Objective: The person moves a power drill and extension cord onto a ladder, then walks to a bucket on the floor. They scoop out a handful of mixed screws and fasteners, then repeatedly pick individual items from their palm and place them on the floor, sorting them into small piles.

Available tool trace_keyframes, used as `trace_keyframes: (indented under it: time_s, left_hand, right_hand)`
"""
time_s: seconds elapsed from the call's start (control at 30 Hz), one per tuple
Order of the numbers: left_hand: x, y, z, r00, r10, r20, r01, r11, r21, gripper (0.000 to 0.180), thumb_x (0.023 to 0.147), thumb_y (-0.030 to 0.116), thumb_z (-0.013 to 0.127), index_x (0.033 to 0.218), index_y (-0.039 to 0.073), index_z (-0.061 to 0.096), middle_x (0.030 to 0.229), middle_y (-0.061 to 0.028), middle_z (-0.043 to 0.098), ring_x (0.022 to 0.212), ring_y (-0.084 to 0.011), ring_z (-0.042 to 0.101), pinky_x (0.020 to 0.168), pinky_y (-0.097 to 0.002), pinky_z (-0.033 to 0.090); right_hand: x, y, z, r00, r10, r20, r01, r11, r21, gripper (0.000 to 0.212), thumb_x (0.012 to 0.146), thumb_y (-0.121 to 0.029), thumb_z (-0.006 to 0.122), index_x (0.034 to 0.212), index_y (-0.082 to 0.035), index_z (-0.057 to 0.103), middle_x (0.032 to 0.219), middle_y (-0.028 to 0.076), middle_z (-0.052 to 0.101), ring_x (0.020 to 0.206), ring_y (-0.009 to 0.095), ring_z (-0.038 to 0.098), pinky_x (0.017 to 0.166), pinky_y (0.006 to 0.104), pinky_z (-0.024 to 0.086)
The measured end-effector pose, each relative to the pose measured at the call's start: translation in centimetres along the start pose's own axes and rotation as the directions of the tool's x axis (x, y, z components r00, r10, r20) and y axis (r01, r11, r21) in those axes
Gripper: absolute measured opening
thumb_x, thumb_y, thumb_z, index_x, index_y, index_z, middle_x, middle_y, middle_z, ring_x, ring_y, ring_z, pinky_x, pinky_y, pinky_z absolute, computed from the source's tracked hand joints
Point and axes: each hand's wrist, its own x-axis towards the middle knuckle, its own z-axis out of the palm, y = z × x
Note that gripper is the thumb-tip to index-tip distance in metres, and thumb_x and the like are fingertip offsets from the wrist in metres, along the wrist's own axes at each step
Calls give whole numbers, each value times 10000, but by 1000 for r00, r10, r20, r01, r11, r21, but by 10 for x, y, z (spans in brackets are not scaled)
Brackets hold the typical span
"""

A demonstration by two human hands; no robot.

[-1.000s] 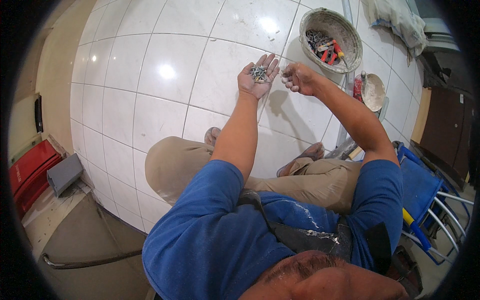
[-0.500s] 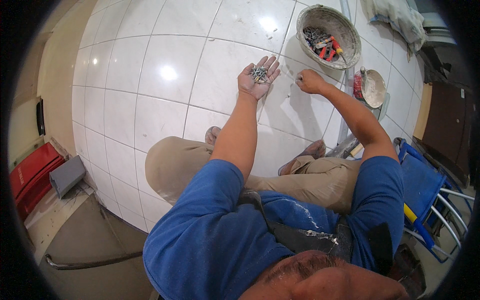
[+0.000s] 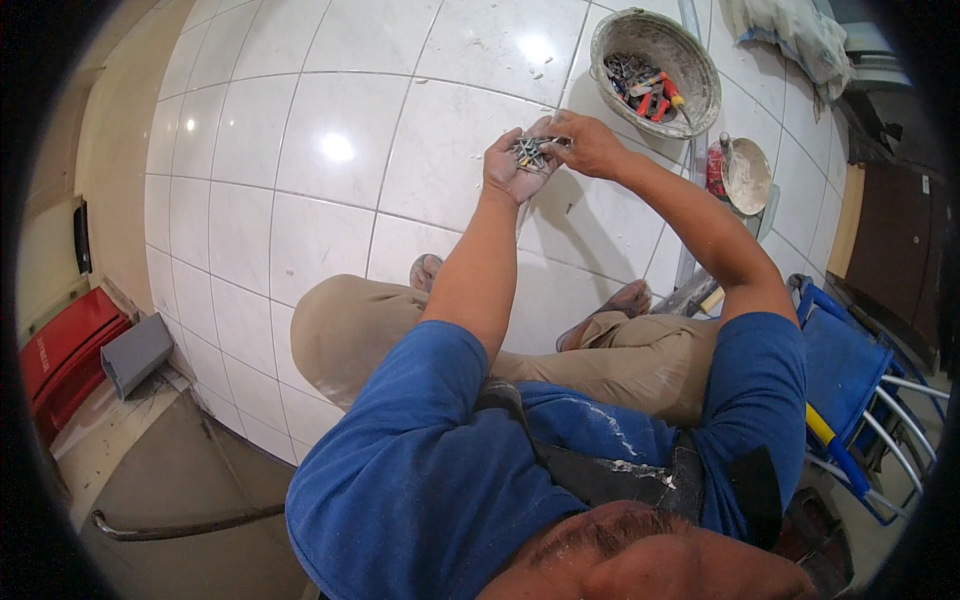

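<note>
A small heap of metal screws lies in the cupped palm of my left hand, held above the white tiled floor. Over the far side of that palm reaches my right hand, its thumb and fingertips pinched at the edge of the heap. The fingertips partly cover the screws, so exactly how many they grip is hidden. On the tile below my right wrist lies a small dark piece, too small to name surely.
A grey bucket at the far right holds red-handled tools and loose hardware. Beside it are a plaster-coated pan and a metal bar. A blue folding chair stands at right; a red case and grey box lie left.
My right hand has moved left and up from beside the left hand onto the screws. My left fingers have curled in more. The small dark piece now shows on the tile.
</note>
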Motion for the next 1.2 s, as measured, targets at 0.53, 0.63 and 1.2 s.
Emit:
trace_keyframes:
  time_s: [0.53, 0.63, 1.2]
  left_hand:
    - [-2, -5, 11, 979, 103, -175, -74, 984, 163, 536, 1002, 287, 331, 1432, -22, 414, 1326, -255, 535, 1121, -383, 554, 1031, -513, 439]
    - [-2, -3, 6, 984, 91, -151, -68, 986, 152, 536, 1001, 284, 320, 1421, -33, 422, 1361, -241, 530, 1171, -378, 547, 1029, -513, 443]
    - [0, -9, 16, 959, 9, -284, 13, 997, 76, 312, 980, 216, 427, 1078, -39, 577, 961, -178, 651, 810, -274, 609, 727, -373, 534]
  right_hand:
    - [-7, 11, -9, 999, -24, 30, 27, 994, -109, 194, 860, -158, 652, 1048, -121, 683, 1022, 111, 613, 919, 343, 637, 810, 464, 513]
    - [-8, 5, -16, 999, -34, 36, 39, 988, -151, 183, 861, -153, 653, 1039, -126, 689, 1011, 107, 609, 907, 333, 641, 797, 451, 520]
    - [5, -7, -2, 991, -49, 124, 70, 983, -169, 122, 846, -186, 671, 942, -113, 691, 967, 99, 594, 973, 304, 616, 826, 442, 506]
